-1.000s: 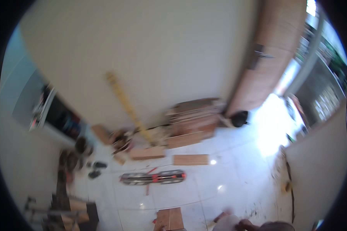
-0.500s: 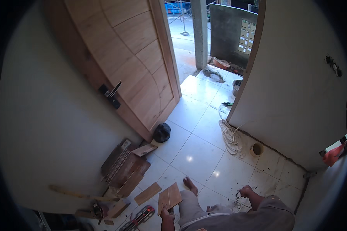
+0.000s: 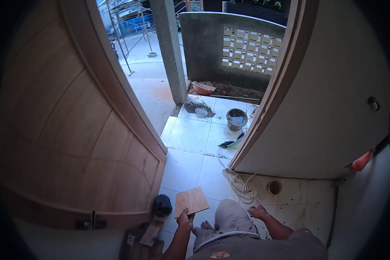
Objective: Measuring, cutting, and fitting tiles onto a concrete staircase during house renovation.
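My left hand (image 3: 184, 219) is closed round the near edge of a flat, light-brown wooden board (image 3: 191, 202). A thin pale line crosses the board's face, and it is held out ahead of me over the white tiles. My right hand (image 3: 258, 211) hangs to the right of my bent knee, touching nothing around it. Its fingers are curled, and whether anything lies inside them is hidden. A black bundle (image 3: 162, 205) sits on the floor left of the board, by the wooden door's lower corner.
The wooden door (image 3: 95, 138) stands ajar on the left. Pale coiled cable (image 3: 240, 185) and a small round container (image 3: 274, 187) lie near the right wall. Beyond the doorway are a dark bucket (image 3: 237, 119) and a concrete post (image 3: 169, 52). Wood pieces (image 3: 151, 234) lie lower left.
My view has turned and come closer to the doorway, so more of the outside shows. The board has travelled along in my left hand, and the red-handled tool on the floor is out of sight.
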Demonstrator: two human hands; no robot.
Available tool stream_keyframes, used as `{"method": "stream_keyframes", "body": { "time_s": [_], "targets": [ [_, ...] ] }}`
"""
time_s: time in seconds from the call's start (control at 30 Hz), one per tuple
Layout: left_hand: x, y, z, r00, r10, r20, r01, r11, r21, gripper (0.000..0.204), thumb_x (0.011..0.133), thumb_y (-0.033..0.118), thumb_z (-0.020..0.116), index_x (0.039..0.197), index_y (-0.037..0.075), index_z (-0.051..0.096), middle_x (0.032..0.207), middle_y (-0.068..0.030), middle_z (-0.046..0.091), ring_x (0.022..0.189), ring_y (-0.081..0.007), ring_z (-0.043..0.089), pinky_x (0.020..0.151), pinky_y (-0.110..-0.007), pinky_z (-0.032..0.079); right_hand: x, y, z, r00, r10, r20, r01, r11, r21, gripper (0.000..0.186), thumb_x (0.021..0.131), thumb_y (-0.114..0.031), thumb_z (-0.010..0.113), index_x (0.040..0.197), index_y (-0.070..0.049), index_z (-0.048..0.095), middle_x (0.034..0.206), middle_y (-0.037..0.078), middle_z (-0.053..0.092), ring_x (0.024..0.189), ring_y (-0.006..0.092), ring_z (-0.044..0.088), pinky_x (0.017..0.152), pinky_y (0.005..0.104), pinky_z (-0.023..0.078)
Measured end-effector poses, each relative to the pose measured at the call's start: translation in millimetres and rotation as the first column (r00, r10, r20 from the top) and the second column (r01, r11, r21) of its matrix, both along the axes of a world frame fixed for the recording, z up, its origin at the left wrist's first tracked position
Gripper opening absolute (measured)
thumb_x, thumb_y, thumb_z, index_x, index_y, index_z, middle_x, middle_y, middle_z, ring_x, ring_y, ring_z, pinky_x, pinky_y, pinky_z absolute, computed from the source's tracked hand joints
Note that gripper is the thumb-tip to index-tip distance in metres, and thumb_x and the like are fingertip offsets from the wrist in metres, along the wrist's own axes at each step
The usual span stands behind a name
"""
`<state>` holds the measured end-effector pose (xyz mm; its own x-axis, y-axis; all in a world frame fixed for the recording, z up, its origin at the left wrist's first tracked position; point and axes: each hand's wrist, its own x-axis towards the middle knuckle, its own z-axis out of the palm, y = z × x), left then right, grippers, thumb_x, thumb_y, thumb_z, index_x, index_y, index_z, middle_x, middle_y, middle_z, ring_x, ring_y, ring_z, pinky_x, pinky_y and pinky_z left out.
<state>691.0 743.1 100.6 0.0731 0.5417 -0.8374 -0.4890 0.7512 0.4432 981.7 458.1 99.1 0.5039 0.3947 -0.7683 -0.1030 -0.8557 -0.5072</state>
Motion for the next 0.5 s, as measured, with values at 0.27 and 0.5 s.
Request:
{"method": "stream_keyframes", "body": {
  "time_s": [0.27, 0.5],
  "targets": [
    [246.8, 225.9, -0.2, 0.974, -0.227, 0.002, 0.224, 0.964, 0.147, 0.044, 0.094, 0.004, 0.067, 0.136, 0.001, 0.053, 0.113, -0.015, 0.067, 0.096, -0.033, 0.071, 0.081, -0.044, 0.064, 145.1, 352.0, -36.4, 0.614, -0.348, -0.709, 0.525, 0.85, 0.038, 0.069, 0.101, -0.055, 0.056, 0.145, -0.004, 0.041, 0.13, 0.023, 0.062, 0.115, 0.0312, 0.065, 0.093, 0.0457, 0.057],
    [416.4, 370.9, 38.7, 0.931, -0.363, -0.037, 0.355, 0.877, 0.323, 0.051, 0.085, 0.009, 0.081, 0.13, -0.005, 0.061, 0.118, -0.0109, 0.068, 0.101, -0.0208, 0.067, 0.09, -0.033, 0.053, 334.8, 598.5, -48.3, 0.556, -0.478, -0.68, 0.635, 0.772, -0.023, 0.044, 0.101, -0.037, 0.054, 0.13, -0.003, 0.058, 0.105, 0.019, 0.07, 0.092, 0.0368, 0.071, 0.085, 0.0547, 0.057]
  ]
}}
